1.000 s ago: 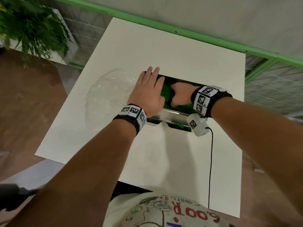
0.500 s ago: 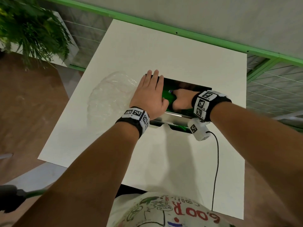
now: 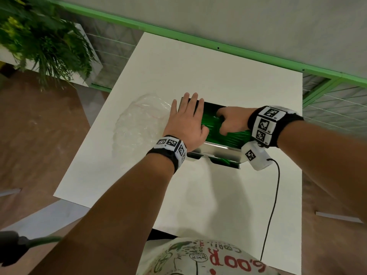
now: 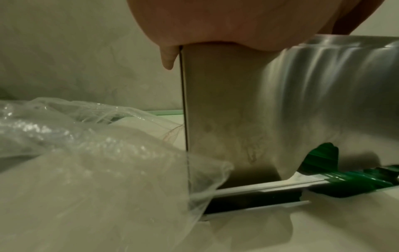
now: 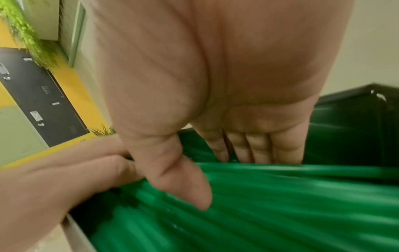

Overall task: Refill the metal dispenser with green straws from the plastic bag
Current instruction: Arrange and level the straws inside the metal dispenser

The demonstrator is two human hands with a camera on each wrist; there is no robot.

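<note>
The metal dispenser (image 3: pixel 220 150) stands open-topped on the white table (image 3: pixel 198 66), full of green straws (image 3: pixel 211 126). My left hand (image 3: pixel 187 118) lies flat on its left end, fingers straight; from the left wrist its palm (image 4: pixel 215 20) sits on the dispenser's top corner (image 4: pixel 226 110). My right hand (image 3: pixel 232 122) reaches down inside. Its fingers (image 5: pixel 248 150) are pushed into the straws (image 5: pixel 280 204) and the thumb lies over them. More straws (image 4: pixel 367 179) show in the front slot. The clear plastic bag (image 3: pixel 139 124) lies crumpled against the left side (image 4: pixel 86 162).
A black cable (image 3: pixel 274 195) runs from my right wrist over the table's near right part. A leafy plant (image 3: pixel 39 36) stands off the table at far left. A green rail (image 3: pixel 218 44) runs behind the table's far edge.
My right hand has shifted a little to the right among the straws. My left hand stays flat on the dispenser's left end.
</note>
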